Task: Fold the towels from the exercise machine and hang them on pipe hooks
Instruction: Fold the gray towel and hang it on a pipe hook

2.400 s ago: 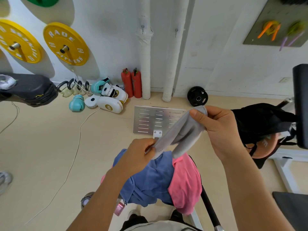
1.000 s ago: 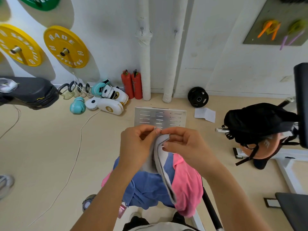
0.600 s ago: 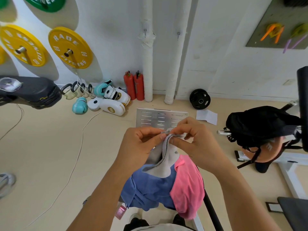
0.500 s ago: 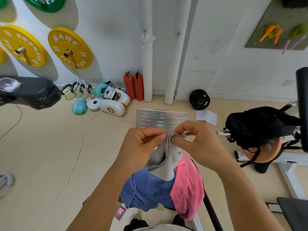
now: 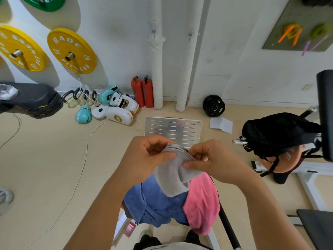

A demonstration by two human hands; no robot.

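I hold a small grey towel (image 5: 173, 175) folded in front of me. My left hand (image 5: 144, 159) pinches its upper left edge between thumb and fingers. My right hand (image 5: 212, 159) pinches the upper right edge, close to the left hand. The towel's lower part hangs down. Below it a blue towel (image 5: 158, 204) and a pink towel (image 5: 201, 202) lie draped over the exercise machine's bar (image 5: 227, 226). Two white wrapped pipes stand against the far wall, the left pipe (image 5: 155, 69) with a hook (image 5: 153, 32) and the right pipe (image 5: 185, 69) with a hook (image 5: 190, 36).
A slotted metal plate (image 5: 173, 129) lies on the floor ahead. Boxing gloves (image 5: 115, 109), two red extinguishers (image 5: 142, 92) and a black weight plate (image 5: 213, 105) sit by the wall. A black bag (image 5: 277, 132) hangs on the right. Yellow plates (image 5: 71, 50) hang at the left.
My hands came together from a spread hold, doubling the grey towel over. Since half a second ago they have shifted slightly apart and the fold hangs shorter and wider.
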